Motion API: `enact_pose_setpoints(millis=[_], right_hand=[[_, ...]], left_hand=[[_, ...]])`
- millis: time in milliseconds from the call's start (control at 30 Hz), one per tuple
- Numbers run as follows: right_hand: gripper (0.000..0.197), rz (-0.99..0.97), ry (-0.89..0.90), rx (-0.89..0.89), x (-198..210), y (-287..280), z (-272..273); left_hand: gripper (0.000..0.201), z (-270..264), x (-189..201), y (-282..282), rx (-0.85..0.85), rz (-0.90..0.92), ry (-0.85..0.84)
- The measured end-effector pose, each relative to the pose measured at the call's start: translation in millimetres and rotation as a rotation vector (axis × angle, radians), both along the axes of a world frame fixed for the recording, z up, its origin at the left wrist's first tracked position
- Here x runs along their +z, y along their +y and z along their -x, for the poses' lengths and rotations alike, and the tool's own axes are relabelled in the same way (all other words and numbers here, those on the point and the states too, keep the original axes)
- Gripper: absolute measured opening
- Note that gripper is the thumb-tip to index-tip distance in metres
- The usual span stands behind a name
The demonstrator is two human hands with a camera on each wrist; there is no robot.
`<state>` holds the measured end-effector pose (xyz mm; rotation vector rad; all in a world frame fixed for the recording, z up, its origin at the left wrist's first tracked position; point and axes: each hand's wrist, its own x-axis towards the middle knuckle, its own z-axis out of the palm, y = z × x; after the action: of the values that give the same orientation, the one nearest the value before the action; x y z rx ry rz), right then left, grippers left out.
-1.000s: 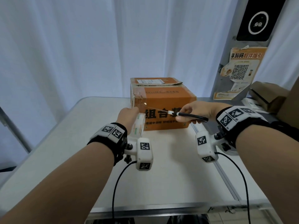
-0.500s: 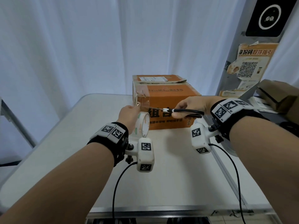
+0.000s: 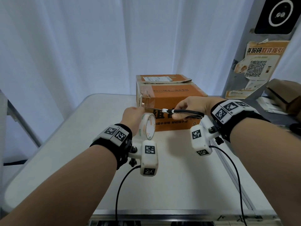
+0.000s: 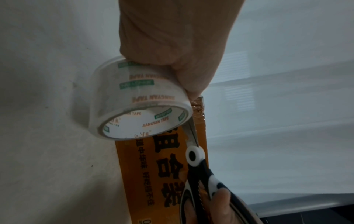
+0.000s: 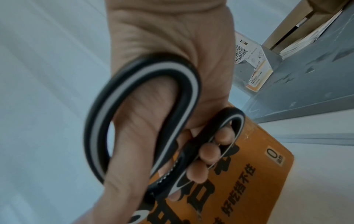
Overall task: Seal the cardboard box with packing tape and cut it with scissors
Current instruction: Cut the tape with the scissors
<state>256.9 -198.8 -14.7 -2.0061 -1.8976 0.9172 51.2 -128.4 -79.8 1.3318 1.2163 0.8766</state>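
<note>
An orange cardboard box [image 3: 175,95] with black lettering stands at the far middle of the white table [image 3: 65,144]. My left hand [image 3: 132,118] grips a roll of clear packing tape [image 3: 147,126] just in front of the box's near left corner. The roll [image 4: 139,109] hangs below that hand in the left wrist view. My right hand [image 3: 190,106] holds black-and-white scissors [image 3: 179,111] by the handles [image 5: 145,115], fingers through the loops. The blades [image 4: 191,133] point left and reach the box's corner beside the roll. The tape strip between roll and box is hard to make out.
A grey post [image 3: 254,51] with a QR-code poster [image 3: 259,69] stands at the back right, with brown cartons [image 3: 286,93] and papers beside it. White curtains hang behind the table. Cables [image 3: 123,185] run from both wrist cameras over the near table edge.
The scissors have moved left, their tips now at the box's near left corner by my left hand. The tape roll has turned a little and stays in front of the box.
</note>
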Motion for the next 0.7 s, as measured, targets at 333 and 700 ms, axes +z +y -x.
enact_pose_setpoints(millis=[333, 700], right_hand=[[0.04, -0.049, -0.17, 0.072, 4.7, 1.1, -4.3], [0.06, 0.035, -0.151, 0.096, 6.9, -0.2, 3.7]], left_hand=[[0.014, 0.3, 1.5, 1.2, -0.011, -0.018, 0.018], [0.009, 4.4, 2.8, 1.2, 0.008, -0.052, 0.043]])
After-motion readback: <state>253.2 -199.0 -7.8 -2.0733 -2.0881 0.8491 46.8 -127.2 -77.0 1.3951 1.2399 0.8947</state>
